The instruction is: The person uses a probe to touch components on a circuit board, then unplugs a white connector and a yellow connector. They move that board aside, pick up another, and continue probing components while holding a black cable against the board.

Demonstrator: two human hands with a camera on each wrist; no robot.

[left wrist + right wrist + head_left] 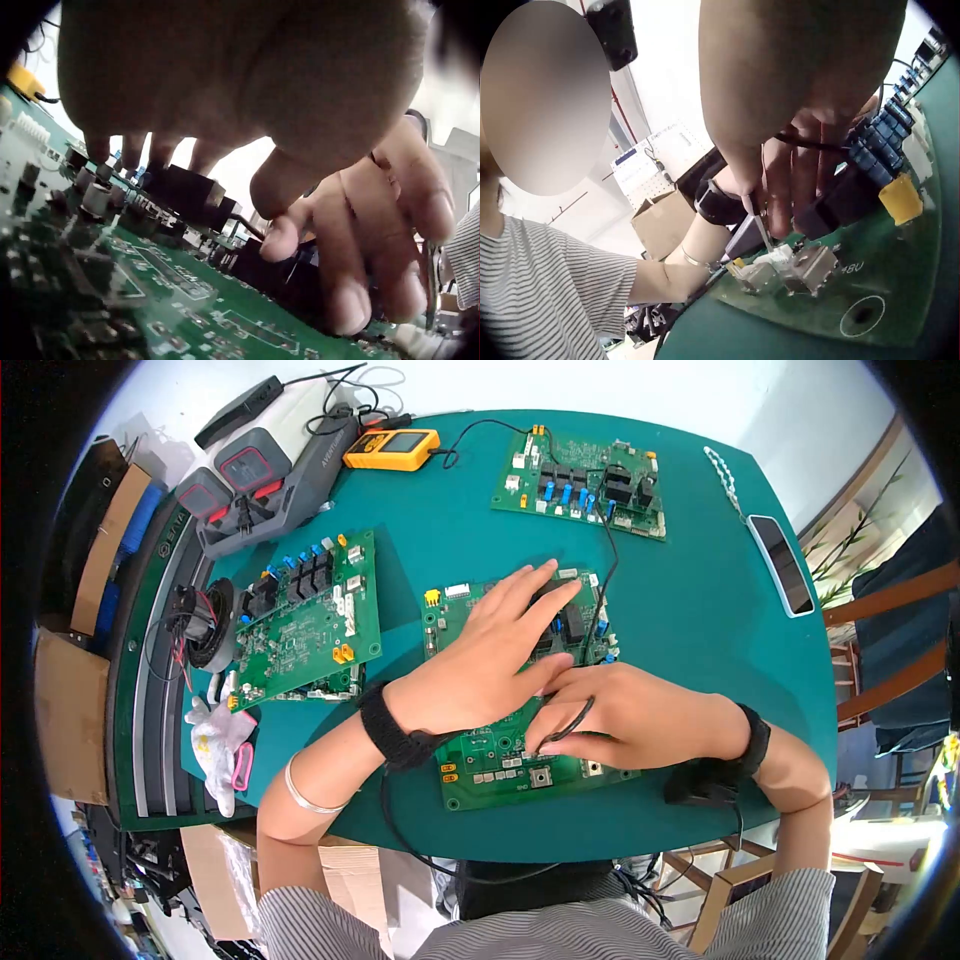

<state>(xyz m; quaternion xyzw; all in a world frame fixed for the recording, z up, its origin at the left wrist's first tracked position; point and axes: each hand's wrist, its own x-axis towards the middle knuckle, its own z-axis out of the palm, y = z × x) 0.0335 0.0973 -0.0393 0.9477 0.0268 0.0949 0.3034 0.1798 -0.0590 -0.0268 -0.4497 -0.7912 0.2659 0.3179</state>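
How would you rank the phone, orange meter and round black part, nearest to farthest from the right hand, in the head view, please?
From the right hand:
1. Phone, on the table's right side.
2. Orange meter, far edge, left of centre.
3. Round black part, at the left edge.

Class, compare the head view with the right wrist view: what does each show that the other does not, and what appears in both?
Only the head view shows the phone, the yellow meter and the glove. Only the right wrist view shows the thin metal tip and readable 48V print. Both show the board, right hand, bracelet and striped sleeve.
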